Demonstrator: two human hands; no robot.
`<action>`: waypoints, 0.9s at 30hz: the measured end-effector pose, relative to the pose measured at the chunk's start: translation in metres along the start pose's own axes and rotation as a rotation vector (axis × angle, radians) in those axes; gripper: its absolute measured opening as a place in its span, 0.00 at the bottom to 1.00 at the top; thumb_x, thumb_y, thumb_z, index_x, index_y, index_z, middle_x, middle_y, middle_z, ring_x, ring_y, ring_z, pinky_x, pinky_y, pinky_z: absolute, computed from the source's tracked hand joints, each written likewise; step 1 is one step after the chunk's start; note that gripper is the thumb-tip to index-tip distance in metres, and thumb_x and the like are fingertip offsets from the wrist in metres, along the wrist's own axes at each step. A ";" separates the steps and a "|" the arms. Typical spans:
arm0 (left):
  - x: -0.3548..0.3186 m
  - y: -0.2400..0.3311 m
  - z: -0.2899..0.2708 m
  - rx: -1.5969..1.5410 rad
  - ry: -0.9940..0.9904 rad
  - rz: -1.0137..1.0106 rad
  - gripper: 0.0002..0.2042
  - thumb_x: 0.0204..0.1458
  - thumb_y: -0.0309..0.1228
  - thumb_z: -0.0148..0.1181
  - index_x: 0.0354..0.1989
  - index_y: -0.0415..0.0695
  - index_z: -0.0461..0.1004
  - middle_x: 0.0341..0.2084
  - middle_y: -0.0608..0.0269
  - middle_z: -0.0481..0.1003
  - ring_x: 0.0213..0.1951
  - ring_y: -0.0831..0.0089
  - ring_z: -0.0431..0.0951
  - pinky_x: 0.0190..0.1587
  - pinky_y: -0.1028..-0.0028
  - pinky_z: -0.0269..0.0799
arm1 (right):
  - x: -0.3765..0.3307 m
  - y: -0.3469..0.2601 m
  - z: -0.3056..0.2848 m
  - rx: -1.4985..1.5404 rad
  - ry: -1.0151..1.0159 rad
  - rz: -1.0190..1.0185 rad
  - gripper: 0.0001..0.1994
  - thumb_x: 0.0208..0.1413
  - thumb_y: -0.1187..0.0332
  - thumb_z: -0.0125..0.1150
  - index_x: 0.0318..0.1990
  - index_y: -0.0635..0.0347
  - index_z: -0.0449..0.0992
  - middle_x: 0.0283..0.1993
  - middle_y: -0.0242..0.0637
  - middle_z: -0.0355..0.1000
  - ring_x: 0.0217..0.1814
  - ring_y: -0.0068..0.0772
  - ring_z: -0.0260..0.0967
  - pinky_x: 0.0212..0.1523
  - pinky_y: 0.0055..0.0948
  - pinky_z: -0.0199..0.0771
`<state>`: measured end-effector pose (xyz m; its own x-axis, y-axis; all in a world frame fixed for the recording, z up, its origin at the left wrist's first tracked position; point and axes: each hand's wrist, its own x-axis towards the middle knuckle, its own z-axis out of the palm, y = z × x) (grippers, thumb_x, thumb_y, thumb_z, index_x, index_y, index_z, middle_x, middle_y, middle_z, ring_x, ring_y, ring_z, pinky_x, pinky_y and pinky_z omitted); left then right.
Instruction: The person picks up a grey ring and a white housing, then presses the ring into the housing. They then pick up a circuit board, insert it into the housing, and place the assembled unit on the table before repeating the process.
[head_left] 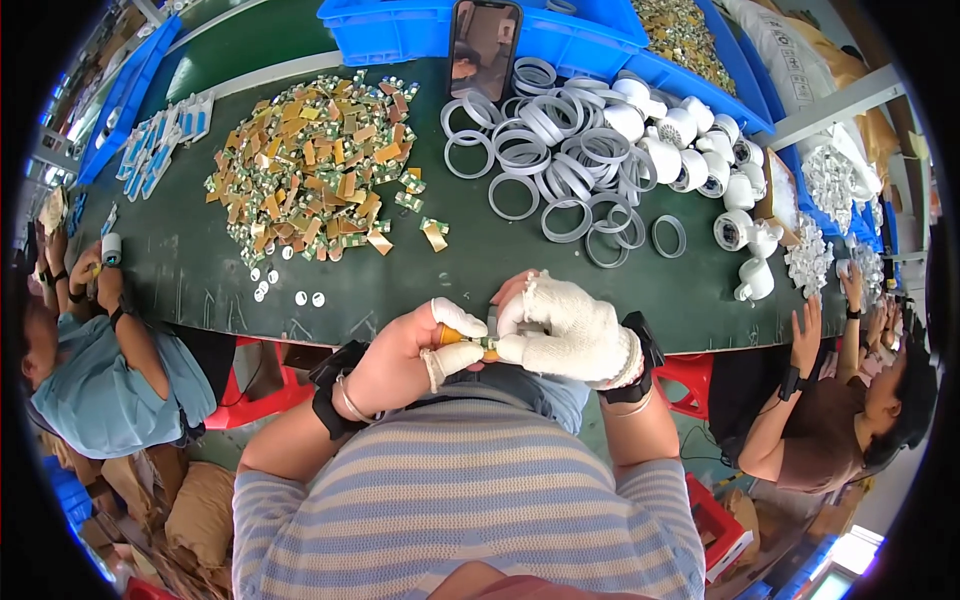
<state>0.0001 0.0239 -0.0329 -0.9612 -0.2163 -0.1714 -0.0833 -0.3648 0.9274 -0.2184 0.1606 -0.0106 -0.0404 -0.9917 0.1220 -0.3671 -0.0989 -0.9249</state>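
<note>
Near the table's front edge, both my hands meet close to my body around a small green circuit board (487,343) with orange-yellow parts. My left hand (395,360), its thumb and forefinger covered in white, is closed on the orange-yellow end. Wearing a white knit glove, my right hand (570,330) has its fingertips pinched at the board's other end. Something grey shows by the right fingers, partly hidden, and I cannot make out what it is. Beyond my hands lie a heap of similar small boards (310,170) and a pile of grey rings (570,150).
White lamp-like housings (690,150) sit right of the rings. A phone (484,50) leans on blue bins (390,30). White discs (302,298) and blue-white strips (165,140) lie left on the green table (400,290). People work on both sides, near red stools (255,385).
</note>
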 end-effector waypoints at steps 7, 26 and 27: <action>0.000 0.000 0.002 0.048 0.010 0.042 0.13 0.64 0.17 0.60 0.54 0.41 0.69 0.46 0.57 0.80 0.50 0.70 0.83 0.53 0.71 0.80 | 0.004 -0.002 0.001 0.047 0.001 -0.036 0.07 0.52 0.71 0.73 0.33 0.56 0.79 0.36 0.35 0.76 0.42 0.40 0.75 0.47 0.38 0.71; -0.008 0.009 -0.001 0.300 0.136 0.070 0.11 0.62 0.20 0.65 0.50 0.40 0.72 0.43 0.62 0.81 0.46 0.73 0.83 0.50 0.71 0.80 | 0.008 -0.019 0.005 -0.405 0.186 -0.253 0.11 0.45 0.67 0.79 0.35 0.50 0.82 0.34 0.32 0.78 0.42 0.45 0.77 0.43 0.42 0.74; -0.007 0.011 -0.001 0.376 0.131 0.075 0.11 0.61 0.20 0.65 0.50 0.40 0.73 0.41 0.62 0.82 0.44 0.74 0.84 0.48 0.71 0.80 | 0.009 -0.016 0.004 -0.422 0.183 -0.274 0.10 0.44 0.65 0.80 0.33 0.48 0.82 0.34 0.29 0.77 0.42 0.44 0.77 0.44 0.43 0.74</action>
<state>0.0066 0.0204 -0.0214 -0.9287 -0.3520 -0.1172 -0.1280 0.0074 0.9917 -0.2093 0.1527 0.0040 -0.0384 -0.8998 0.4347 -0.7270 -0.2733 -0.6299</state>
